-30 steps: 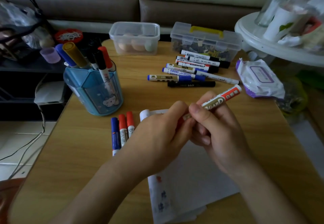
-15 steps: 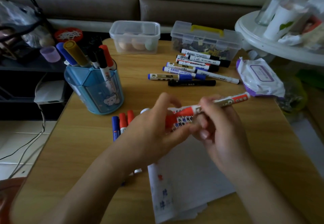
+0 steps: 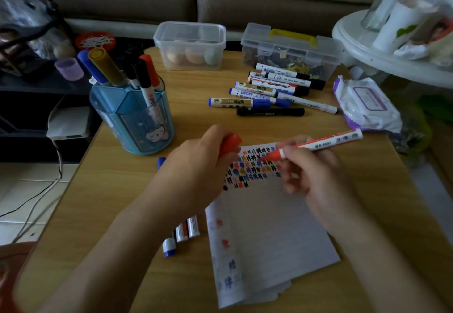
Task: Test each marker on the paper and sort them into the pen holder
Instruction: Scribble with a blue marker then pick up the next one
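White paper sheets [image 3: 269, 234] lie flat on the wooden bench [image 3: 103, 202], nearest me, reaching up under my left fingers [image 3: 213, 136] and right fingers [image 3: 294, 152]. The top strip is crowded with small red, blue and black test marks, and fainter marks run down the left edge. Just left of the paper, partly under my left forearm, are three capped white markers [image 3: 182, 233] side by side. What that group is for, I cannot say.

Beyond the left fingers, the blue plastic pen holder [image 3: 132, 121] stands upright with five or so markers in it. Beyond the right fingers, well apart from the holder, is a loose pile of about eight capped markers [image 3: 267, 89], apparently untested. My read: roughly half done, one marker mid-test, the pile left to go.

The left fingers are curled round the red plastic cap [image 3: 230, 143], gripping it over the paper's top left corner. The right fingers pinch the white-barrelled red marker [image 3: 326, 141] near its neck. The barrel slants away to the right, and the bare red tip [image 3: 267, 157] sits among the marks. Whether it touches the paper or sits just off it, I cannot tell.
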